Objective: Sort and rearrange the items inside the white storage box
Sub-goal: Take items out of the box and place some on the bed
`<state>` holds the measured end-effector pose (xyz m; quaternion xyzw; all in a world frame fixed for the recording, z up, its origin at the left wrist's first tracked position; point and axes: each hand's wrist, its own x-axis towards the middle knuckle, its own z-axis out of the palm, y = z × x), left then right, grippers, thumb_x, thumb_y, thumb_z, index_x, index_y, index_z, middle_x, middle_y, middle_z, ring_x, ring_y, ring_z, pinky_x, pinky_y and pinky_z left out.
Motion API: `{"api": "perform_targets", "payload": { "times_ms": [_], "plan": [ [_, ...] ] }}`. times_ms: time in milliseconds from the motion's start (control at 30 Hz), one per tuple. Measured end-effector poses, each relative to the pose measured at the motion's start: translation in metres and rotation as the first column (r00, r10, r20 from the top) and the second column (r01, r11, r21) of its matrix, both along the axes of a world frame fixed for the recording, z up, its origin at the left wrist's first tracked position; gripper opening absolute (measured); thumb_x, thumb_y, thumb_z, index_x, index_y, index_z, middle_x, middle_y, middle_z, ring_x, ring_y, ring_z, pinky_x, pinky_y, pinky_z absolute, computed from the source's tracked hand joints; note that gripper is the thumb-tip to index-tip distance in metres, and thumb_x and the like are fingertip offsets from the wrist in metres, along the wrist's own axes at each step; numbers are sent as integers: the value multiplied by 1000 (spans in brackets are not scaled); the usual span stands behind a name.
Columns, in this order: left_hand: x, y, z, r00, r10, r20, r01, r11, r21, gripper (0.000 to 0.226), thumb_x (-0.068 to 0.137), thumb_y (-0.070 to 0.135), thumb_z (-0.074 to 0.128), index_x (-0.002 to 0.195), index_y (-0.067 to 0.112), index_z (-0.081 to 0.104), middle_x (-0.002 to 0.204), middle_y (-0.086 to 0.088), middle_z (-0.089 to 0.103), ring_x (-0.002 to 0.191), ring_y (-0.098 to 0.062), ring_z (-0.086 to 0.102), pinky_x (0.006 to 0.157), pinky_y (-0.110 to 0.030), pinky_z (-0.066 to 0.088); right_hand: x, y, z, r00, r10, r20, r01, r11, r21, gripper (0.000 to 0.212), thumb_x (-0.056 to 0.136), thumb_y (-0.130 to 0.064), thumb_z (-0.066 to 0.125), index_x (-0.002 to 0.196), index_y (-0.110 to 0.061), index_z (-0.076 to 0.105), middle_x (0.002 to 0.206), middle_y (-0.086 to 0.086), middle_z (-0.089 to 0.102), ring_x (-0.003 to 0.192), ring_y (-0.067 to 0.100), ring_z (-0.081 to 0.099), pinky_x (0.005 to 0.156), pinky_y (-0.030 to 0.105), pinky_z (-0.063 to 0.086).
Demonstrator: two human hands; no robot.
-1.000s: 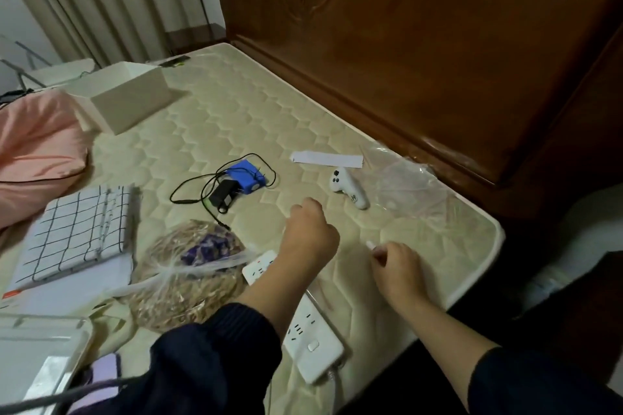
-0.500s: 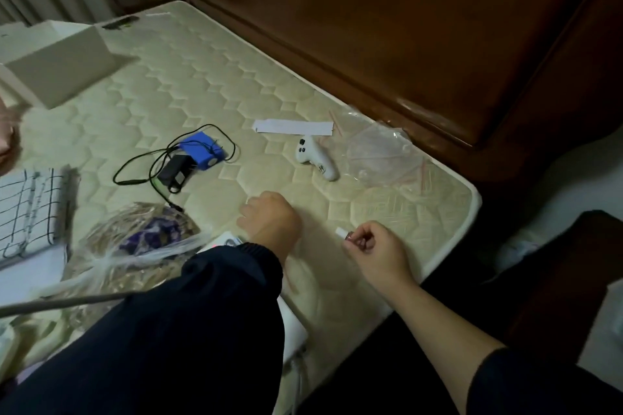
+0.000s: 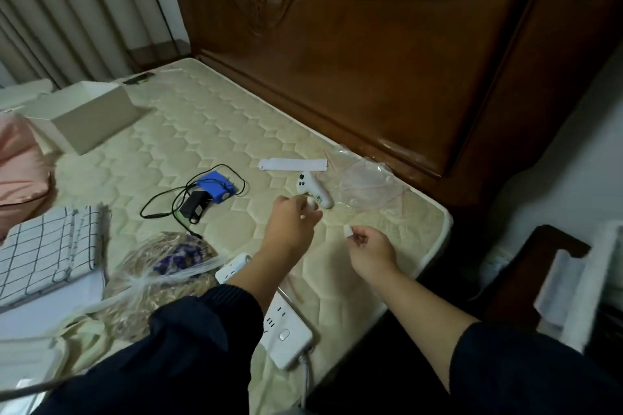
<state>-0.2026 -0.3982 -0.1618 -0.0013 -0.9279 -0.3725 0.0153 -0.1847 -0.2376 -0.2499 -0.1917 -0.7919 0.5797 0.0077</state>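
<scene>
The white storage box (image 3: 91, 118) stands open at the far left of the mattress. My right hand (image 3: 371, 251) pinches a small white piece (image 3: 347, 231) above the mattress. My left hand (image 3: 291, 224) is raised beside the white handheld controller (image 3: 312, 190) and pinches something small and white at its fingertips; what it is I cannot tell. A white paper strip (image 3: 293, 164) and a clear plastic bag (image 3: 365, 187) lie near the headboard. A blue charger with black cable (image 3: 215, 190) lies mid-mattress. A white power strip (image 3: 286, 323) lies under my left forearm.
A wooden headboard (image 3: 371, 61) bounds the far side. A checked cloth (image 3: 47, 253), a pink pillow (image 3: 20, 165) and a bagged woven bundle (image 3: 161, 266) fill the left. The mattress edge (image 3: 438, 239) drops off at right, next to a dark chair (image 3: 546, 266).
Both hands rose off the mattress. My left hand moved forward toward the controller, and my right hand lifted the small white piece. The camera tilted up.
</scene>
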Motion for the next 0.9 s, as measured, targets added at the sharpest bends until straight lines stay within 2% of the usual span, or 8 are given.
{"api": "perform_targets", "payload": {
  "times_ms": [133,233,300,467,567,767,867,900],
  "plan": [
    [37,24,51,996,-28,-80,34,996,78,26,107,24,56,114,4,71,116,-15,64,98,-31,67,87,-37,52,31,21,71,976,-168,-137,167,986,-16,14,97,-25,70,107,-30,61,107,-6,70,92,10,66,67,18,49],
    [74,62,81,985,-93,-145,110,987,114,21,104,23,61,105,5,70,103,-12,72,94,-30,68,84,-43,55,69,66,124,952,-233,-200,228,972,-50,25,90,-25,76,111,-34,64,102,-8,72,94,15,72,83,37,63],
    [102,97,97,966,-178,-189,201,973,110,21,102,28,64,99,8,69,93,-9,72,87,-27,68,79,-43,55,104,106,156,936,-222,-273,209,975,-77,24,90,-19,78,106,-31,66,102,-4,74,89,17,76,83,42,65],
    [173,195,115,882,-413,-227,453,876,165,9,96,33,72,92,25,69,81,6,71,76,-11,68,73,-38,57,202,223,212,875,-281,-393,364,919,153,17,86,-18,79,93,-30,68,85,-8,74,77,17,76,78,46,65],
    [208,256,104,813,-542,-212,575,804,153,18,95,31,71,91,13,70,80,-4,71,76,-22,68,72,-45,55,269,290,220,848,-356,-392,471,846,251,18,86,-21,81,96,-31,70,97,-9,71,86,19,74,81,44,65],
    [273,346,67,676,-728,-117,735,656,172,15,100,27,68,86,24,63,82,3,65,78,-13,63,64,-23,44,394,375,208,837,-455,-304,547,682,486,14,84,-25,84,85,-30,71,88,-13,72,81,10,70,73,29,59],
    [292,372,51,608,-793,-42,785,592,181,5,102,26,66,104,24,69,93,7,66,88,-10,62,77,-24,47,426,388,194,836,-491,-244,529,606,594,18,81,-25,86,72,-29,71,80,-16,71,78,5,67,65,16,48],
    [296,379,46,595,-804,-18,793,583,176,13,102,26,65,113,21,70,98,5,68,92,-11,63,82,-27,48,432,390,188,844,-493,-213,508,604,615,19,81,-25,87,71,-30,72,80,-16,71,78,2,67,64,13,46]
  ]
}}
